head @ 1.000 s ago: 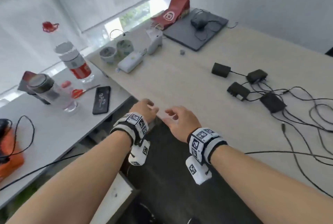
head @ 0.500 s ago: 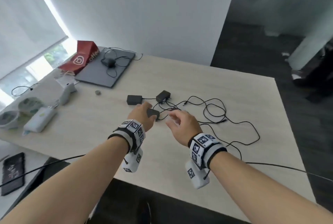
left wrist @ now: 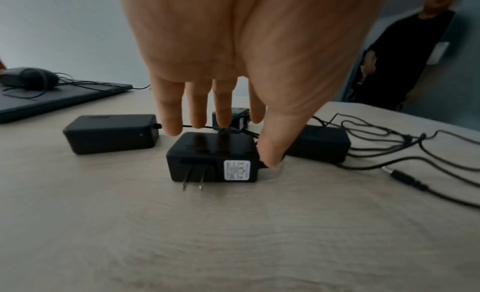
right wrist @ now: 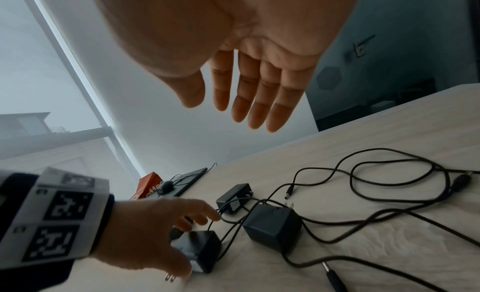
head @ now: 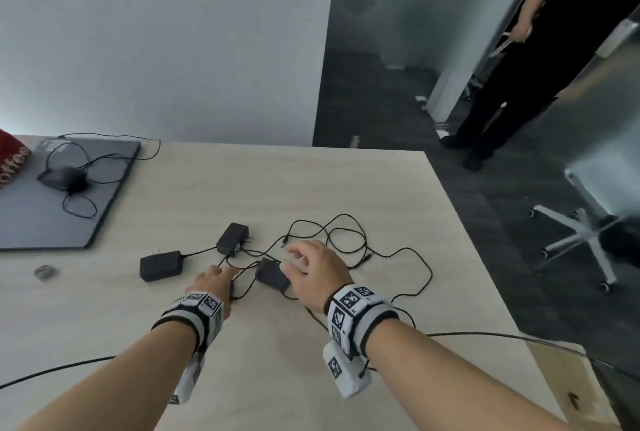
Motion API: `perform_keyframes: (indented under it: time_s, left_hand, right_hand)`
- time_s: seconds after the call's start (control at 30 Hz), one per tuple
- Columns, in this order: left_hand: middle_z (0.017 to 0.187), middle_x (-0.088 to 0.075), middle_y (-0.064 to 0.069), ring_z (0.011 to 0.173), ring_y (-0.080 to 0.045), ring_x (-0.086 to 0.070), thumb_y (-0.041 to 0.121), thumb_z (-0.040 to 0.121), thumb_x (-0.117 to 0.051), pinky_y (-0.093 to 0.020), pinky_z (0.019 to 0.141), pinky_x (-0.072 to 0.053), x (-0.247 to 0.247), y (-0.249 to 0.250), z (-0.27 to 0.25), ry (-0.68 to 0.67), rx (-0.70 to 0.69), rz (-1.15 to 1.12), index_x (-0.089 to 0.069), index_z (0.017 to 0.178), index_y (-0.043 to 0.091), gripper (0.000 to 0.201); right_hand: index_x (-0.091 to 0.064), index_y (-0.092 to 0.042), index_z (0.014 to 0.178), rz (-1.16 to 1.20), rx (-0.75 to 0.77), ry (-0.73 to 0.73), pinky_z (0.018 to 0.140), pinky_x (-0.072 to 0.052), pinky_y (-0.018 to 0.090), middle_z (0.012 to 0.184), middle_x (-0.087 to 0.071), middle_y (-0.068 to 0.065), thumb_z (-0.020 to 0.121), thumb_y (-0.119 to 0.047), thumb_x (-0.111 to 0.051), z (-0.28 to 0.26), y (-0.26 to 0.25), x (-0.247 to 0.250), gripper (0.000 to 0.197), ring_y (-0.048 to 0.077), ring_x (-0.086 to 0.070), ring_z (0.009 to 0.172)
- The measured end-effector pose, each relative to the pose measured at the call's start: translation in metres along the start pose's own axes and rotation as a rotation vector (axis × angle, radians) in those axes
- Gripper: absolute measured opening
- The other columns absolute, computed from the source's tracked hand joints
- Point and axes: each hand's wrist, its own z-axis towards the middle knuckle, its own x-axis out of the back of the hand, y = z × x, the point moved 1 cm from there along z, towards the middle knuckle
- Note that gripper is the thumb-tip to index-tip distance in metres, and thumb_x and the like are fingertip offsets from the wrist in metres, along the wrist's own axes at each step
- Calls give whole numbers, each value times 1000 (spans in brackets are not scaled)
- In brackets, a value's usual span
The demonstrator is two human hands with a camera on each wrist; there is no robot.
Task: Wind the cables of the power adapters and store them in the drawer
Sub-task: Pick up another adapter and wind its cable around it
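Observation:
Several black power adapters lie on the pale wooden table [head: 311,181] with their thin cables [head: 391,257] tangled to the right. My left hand [head: 211,283] is down on the nearest adapter [left wrist: 213,159], fingers over its far edge and thumb pressed against its side; its two prongs point at me. My right hand [head: 304,259] hovers open, fingers spread, just above a second adapter [head: 272,276]. Two more adapters [head: 161,265] [head: 232,238] lie to the left and behind. No drawer is in view.
A closed dark laptop [head: 90,208] with a corded mouse [head: 62,179] on it lies at far left, beside a red bag [head: 12,160]. A small grey object [head: 44,271] sits near the left adapter. A person in black [head: 519,66] and a chair base [head: 581,240] stand beyond the table's right edge.
The head view swung right from the side table to the adapters. Both hands reached forward; the left hand settled on the nearest adapter and the right came over the one beside it.

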Motion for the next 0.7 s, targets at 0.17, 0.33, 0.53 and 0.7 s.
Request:
perform_keyframes:
  time_s: [0.17, 0.33, 0.53, 0.7]
  left_hand:
    - [133, -44, 1, 125, -23, -41, 22, 83, -64, -37, 95, -44, -3, -4, 14, -54, -56, 166, -37, 134, 31, 59]
    - [129, -50, 0, 119, -24, -47, 30, 84, -65, -38, 95, -46, 9, -2, 11, -57, -92, 113, -46, 129, 27, 49]
    - [102, -63, 2, 99, -23, -62, 34, 72, -62, -28, 80, -50, 58, 33, -6, 53, -275, -44, -60, 102, 30, 30]
    - [97, -61, 9, 81, -7, -61, 36, 62, -75, -26, 74, -52, 125, 56, -33, 116, -463, -499, -60, 103, 36, 44]
  right_hand:
    - [-59, -30, 118, -21, -37, 5, 91, -47, 28, 114, -59, -10, 88, -40, -58, 12, 2, 0, 32, 9, -56, 102]
    - [-60, -29, 115, -40, -42, 11, 87, -46, 25, 112, -58, -11, 88, -38, -59, 22, 7, 2, 28, 6, -54, 95]
    - [-60, -29, 116, -54, -12, -9, 91, -46, 28, 114, -58, -11, 87, -39, -60, 29, 8, 7, 30, 6, -53, 98]
    - [-57, -27, 125, -72, 125, -24, 109, -33, 30, 138, -48, -8, 87, -43, -62, 35, 1, 33, 42, 12, -40, 129]
